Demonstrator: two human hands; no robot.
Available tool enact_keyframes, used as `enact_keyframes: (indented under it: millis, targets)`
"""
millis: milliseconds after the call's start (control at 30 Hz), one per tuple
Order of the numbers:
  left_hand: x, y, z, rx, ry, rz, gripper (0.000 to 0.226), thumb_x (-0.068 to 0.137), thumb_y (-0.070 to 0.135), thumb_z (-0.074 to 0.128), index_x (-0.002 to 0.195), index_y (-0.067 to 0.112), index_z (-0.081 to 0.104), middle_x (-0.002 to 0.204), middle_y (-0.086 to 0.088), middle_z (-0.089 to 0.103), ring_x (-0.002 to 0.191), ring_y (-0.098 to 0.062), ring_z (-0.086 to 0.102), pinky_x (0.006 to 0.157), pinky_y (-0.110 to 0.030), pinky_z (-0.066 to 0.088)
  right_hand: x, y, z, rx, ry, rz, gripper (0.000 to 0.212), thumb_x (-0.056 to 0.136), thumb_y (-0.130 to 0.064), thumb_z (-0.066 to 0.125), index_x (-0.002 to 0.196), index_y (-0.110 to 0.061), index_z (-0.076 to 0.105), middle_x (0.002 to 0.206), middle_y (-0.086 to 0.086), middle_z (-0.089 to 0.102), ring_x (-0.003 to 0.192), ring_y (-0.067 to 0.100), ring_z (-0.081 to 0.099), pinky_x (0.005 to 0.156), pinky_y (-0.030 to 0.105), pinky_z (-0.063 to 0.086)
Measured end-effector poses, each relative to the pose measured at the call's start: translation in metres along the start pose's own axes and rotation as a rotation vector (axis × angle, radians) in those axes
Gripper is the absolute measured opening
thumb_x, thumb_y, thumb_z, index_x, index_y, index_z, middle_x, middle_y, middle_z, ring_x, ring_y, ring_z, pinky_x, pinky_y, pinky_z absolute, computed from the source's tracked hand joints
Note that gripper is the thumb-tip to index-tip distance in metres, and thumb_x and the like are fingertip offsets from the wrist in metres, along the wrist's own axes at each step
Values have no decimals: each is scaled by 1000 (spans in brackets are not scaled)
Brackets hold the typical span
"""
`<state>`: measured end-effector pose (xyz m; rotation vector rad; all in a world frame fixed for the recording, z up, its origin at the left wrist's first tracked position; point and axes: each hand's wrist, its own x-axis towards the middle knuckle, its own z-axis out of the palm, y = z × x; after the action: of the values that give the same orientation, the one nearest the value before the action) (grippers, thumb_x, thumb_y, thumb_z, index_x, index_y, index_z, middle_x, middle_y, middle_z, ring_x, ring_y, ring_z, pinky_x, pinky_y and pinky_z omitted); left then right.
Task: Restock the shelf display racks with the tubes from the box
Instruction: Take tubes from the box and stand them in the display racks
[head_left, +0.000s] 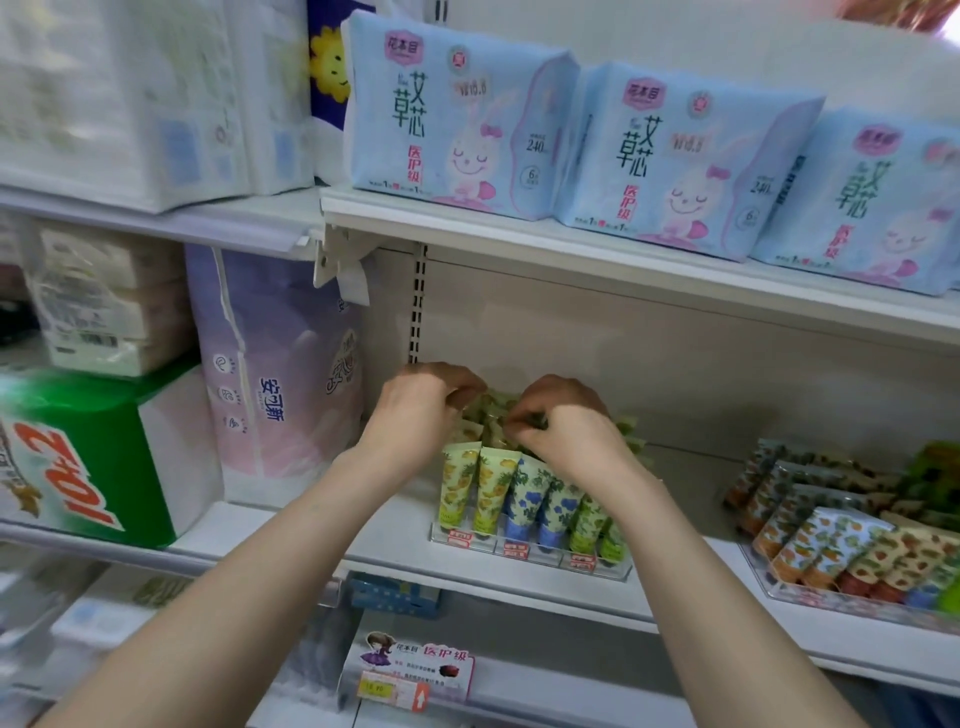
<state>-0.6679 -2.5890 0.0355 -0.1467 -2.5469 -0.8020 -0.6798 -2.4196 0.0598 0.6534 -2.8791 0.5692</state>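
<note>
A clear display rack (530, 553) stands on the middle shelf (395, 540) with rows of patterned tubes (491, 491): yellow, blue and green from left to right. Both my hands reach over the back of the rack. My left hand (423, 408) has its fingers curled down onto the green tubes (493, 405) in the back rows. My right hand (563, 421) pinches the top of one of those green tubes. The box is not in view.
A second clear rack (852, 597) with several orange, red and green patterned tubes stands to the right on the same shelf. Tissue packs (280, 374) crowd the left. Blue pad packs (457, 114) lie on the shelf above. Bare shelf lies between the two racks.
</note>
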Motion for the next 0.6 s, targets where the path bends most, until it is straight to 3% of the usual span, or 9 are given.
enact_keyframes:
  millis: [233, 433, 600]
  targets:
    - [1, -12, 2, 19, -105, 20, 15, 85, 20, 67, 95, 29, 75, 96, 5, 73, 92, -19, 65, 80, -32, 53, 4, -4, 1, -17, -31, -25, 10, 90, -21, 66, 91, -23, 76, 91, -10, 58, 87, 13, 59, 79, 20, 42]
    - [3, -16, 4, 13, -27, 21, 16, 87, 17, 66, 96, 26, 76, 97, 6, 74, 91, -17, 65, 79, -28, 51, 4, -2, -2, -8, -13, -63, 12, 91, -20, 64, 95, -20, 76, 99, -5, 66, 90, 14, 60, 82, 21, 45]
    - [16, -22, 0, -10, -48, -24, 12, 86, 20, 68, 91, 26, 76, 95, 6, 74, 88, -17, 66, 79, -27, 52, 21, 5, -6, -33, 72, -11, 16, 91, -13, 63, 96, -18, 78, 103, -1, 68, 93, 17, 61, 72, 16, 33]
